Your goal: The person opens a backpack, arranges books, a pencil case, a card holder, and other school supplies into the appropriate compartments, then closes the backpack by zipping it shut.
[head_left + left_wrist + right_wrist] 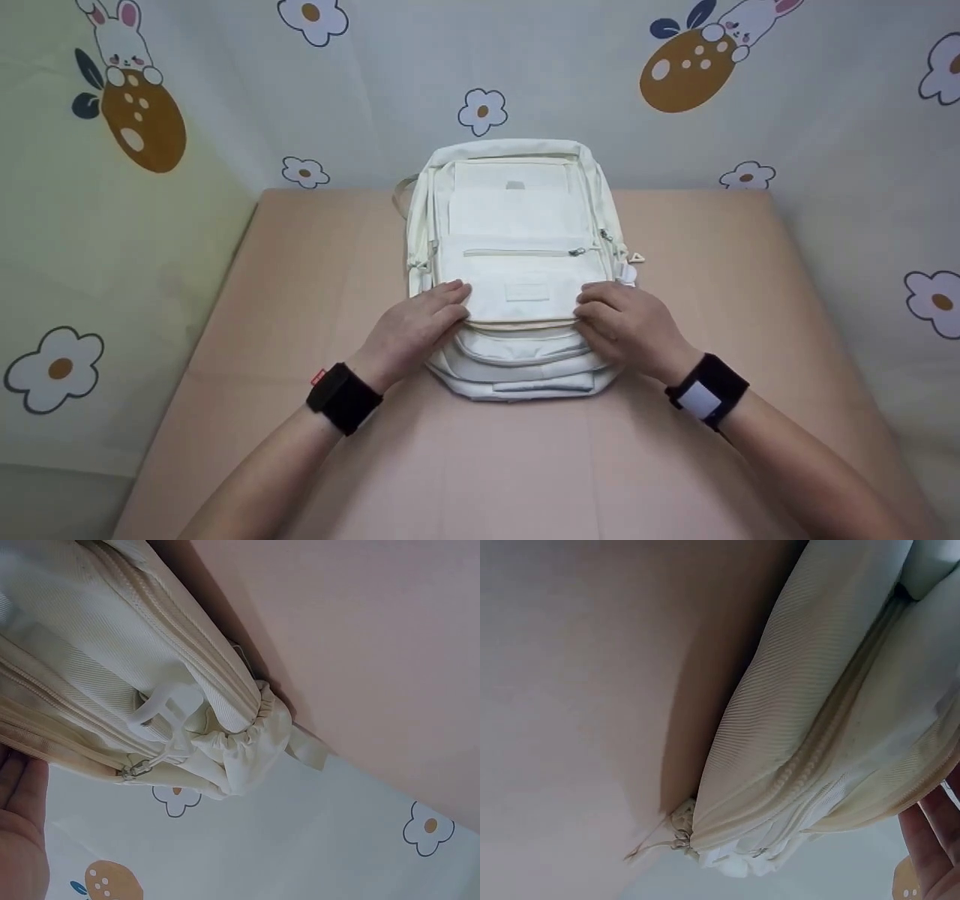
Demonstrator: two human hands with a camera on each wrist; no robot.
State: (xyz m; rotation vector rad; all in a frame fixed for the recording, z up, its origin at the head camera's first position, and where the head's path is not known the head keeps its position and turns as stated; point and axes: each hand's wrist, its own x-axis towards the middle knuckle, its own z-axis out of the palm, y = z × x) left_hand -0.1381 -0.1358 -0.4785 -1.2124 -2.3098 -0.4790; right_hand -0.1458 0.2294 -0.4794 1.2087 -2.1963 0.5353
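Note:
A cream-white backpack [525, 210] lies on its back on the table, front face up, its top toward the far wall. My left hand [416, 326] grips the left edge of its front pocket [487, 304], fingertips on the fabric. At the opposite edge my right hand [630, 326] holds the pocket with bent fingers. Tan piping runs along the pocket's lower edge between the hands. In the left wrist view a zipper pull [135, 769] and a white plastic clip [169, 709] show at the bag's side. The right wrist view shows fingers [930, 840] at the piped edge.
The table [315, 300] has a pinkish-beige cover. Behind and beside it hang pale curtains [390, 82] printed with flowers and rabbits. A strap loop [403, 196] sticks out at the bag's upper left, and a small triangular charm [637, 258] at its right side.

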